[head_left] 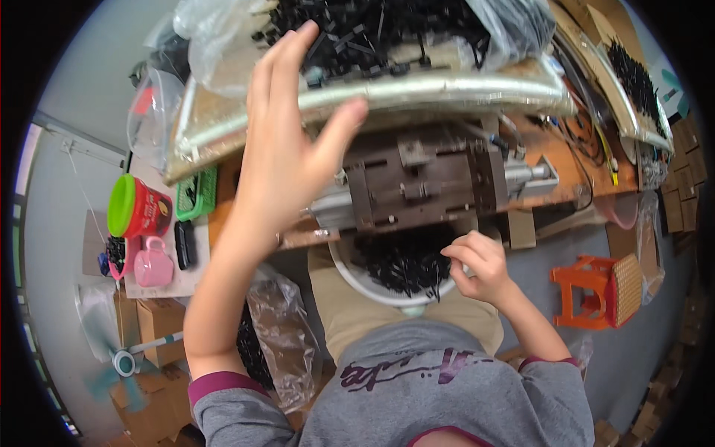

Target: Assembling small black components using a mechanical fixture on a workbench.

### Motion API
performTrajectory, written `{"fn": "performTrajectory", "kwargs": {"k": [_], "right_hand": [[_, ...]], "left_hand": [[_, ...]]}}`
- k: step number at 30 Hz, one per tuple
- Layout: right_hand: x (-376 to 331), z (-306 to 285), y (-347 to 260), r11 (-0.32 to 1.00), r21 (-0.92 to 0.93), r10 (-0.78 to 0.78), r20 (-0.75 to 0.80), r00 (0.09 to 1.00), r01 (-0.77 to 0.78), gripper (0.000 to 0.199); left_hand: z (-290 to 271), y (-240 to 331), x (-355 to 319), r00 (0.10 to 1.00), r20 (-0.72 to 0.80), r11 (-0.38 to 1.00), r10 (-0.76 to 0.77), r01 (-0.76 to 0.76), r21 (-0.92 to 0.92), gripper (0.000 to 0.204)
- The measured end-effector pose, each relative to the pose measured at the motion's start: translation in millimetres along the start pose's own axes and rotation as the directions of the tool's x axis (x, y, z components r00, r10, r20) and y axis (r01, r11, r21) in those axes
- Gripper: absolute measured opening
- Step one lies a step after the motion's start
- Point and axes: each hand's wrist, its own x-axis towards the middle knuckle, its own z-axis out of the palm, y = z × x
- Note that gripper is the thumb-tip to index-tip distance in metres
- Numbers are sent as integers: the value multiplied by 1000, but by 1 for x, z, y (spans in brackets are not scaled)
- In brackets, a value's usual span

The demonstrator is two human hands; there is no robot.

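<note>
My left hand (287,141) is raised at the left front of a raised tray (447,89), its fingers stretched and thumb spread, holding nothing. Small black plastic parts (372,33) lie heaped in that tray beyond my fingertips. My right hand (480,267) is over the right rim of a white basin (344,261) at my lap, fingers curled into a pinch; whatever may be in it is too small to make out. More loose black plastic parts (406,261) fill the basin. Between the tray and basin sits a dark metal fixture (424,179) with a silver cylinder (532,175) at its right.
On the left stand a red bucket with a green rim (138,208), a green basket (197,195) and a pink mug (153,262). An orange stool (592,292) stands at the right. Cables (588,141) hang by the bench's right end. A fan (125,363) is at lower left.
</note>
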Motion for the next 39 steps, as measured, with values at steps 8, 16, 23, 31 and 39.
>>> {"fn": "performTrajectory", "kwargs": {"k": [8, 16, 23, 31, 39], "right_hand": [[-123, 87, 29, 949, -252, 270, 331, 904, -191, 80], [-81, 190, 66, 877, -426, 415, 442, 796, -221, 101], [-39, 173, 87, 817, -488, 553, 517, 653, -306, 108], [50, 6, -27, 975, 160, -194, 275, 942, 155, 29], [215, -41, 25, 991, -132, -35, -252, 967, 1, 29]], "left_hand": [[52, 16, -275, 861, 237, 888, -450, 459, 20, 43], [134, -67, -338, 255, 371, 364, -893, 894, 262, 107], [109, -35, -328, 357, 426, 517, -832, 778, 357, 96], [4, 34, -140, 978, 146, 988, -152, 145, 57, 14], [41, -37, 38, 991, -134, 923, -28, 77, 376, 31]]}}
